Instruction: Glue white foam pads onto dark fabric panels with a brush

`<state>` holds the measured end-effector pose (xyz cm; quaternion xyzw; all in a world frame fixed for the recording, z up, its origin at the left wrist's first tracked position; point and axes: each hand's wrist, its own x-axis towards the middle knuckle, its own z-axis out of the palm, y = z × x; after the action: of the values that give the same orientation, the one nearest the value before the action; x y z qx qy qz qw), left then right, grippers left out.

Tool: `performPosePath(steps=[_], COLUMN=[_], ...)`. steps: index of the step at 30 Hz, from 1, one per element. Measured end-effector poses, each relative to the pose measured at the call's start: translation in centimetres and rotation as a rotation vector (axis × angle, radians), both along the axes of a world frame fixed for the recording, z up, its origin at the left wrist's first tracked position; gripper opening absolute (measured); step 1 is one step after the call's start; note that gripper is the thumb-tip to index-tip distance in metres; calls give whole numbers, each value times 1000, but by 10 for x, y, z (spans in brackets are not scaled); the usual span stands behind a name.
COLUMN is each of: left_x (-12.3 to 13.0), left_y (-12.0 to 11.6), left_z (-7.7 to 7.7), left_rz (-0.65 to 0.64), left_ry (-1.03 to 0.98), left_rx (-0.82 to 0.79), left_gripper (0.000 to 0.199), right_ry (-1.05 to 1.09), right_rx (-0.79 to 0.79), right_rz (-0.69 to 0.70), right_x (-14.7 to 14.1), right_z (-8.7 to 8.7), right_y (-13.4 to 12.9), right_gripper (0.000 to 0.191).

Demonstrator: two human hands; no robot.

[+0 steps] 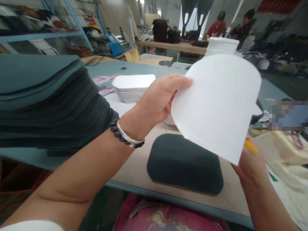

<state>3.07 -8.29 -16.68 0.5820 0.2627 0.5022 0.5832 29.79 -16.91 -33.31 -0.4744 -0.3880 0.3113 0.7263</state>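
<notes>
A white sheet (216, 102) with rounded corners is held up, curved and tilted, over the work table. My left hand (160, 94) pinches its left edge, thumb on the front face and fingers partly behind it. At the lower right corner, my right hand (253, 162) grips the sheet, its fingers mostly hidden; something yellow covers the thumb. Below lies a dark green-grey panel (185, 163) with rounded corners, flat on a beige board (134, 163). A short stack of white pieces (134, 84) sits beyond my left wrist.
A tall stack of dark sheets (48, 109) fills the left side. Behind the held sheet rises a white stack (222, 46). Pink straps (104, 79) lie near the short stack. Cream cloth pieces (284, 154) are at the right. A person in red (216, 29) works at a far table.
</notes>
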Motion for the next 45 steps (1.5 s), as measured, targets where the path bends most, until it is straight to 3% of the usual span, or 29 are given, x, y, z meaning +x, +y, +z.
performPosePath(steps=[1,3,5,7,11,15,24,35,40,45], left_x=[-11,-34,-55,-70,-84,-88,-87,-86,-82,-84], left_y=[2,2,-3,-14,-44,-61,-47,-41,-40,-41], left_z=[-12,-41,-74,-109,-170,-203,-222,-231,-229,-231], left_rz=[-6,106,208,230,250,263,291,290,302,311], left_ry=[11,143,308,475,707,820,991,1076,1045,1010], left_rx=[-14,-43,-81,-126,-213,-212,-202,-262,-298,-312], left_gripper=[12,17,24,30,32,34,36,38,39,38], right_ry=[12,-46,-297,-572,-837,-912,-1004,-1043,-1019,-1081], right_rx=[-22,-86,-187,-287,-397,-545,-656,-704,-786,-750], right_rz=[-51,-144,-247,-307,-262,-226,-214,-214,-211,-215], right_x=[7,21,29,31,18,2,3,11,2,-9], right_z=[-3,-9,-15,-23,-48,-68,-74,-86,-78,-69], right_y=[-5,-20,-39,-60,-97,-114,-102,-96,-96,-92], right_gripper=[40,44,42,39,36,33,35,42,43,43])
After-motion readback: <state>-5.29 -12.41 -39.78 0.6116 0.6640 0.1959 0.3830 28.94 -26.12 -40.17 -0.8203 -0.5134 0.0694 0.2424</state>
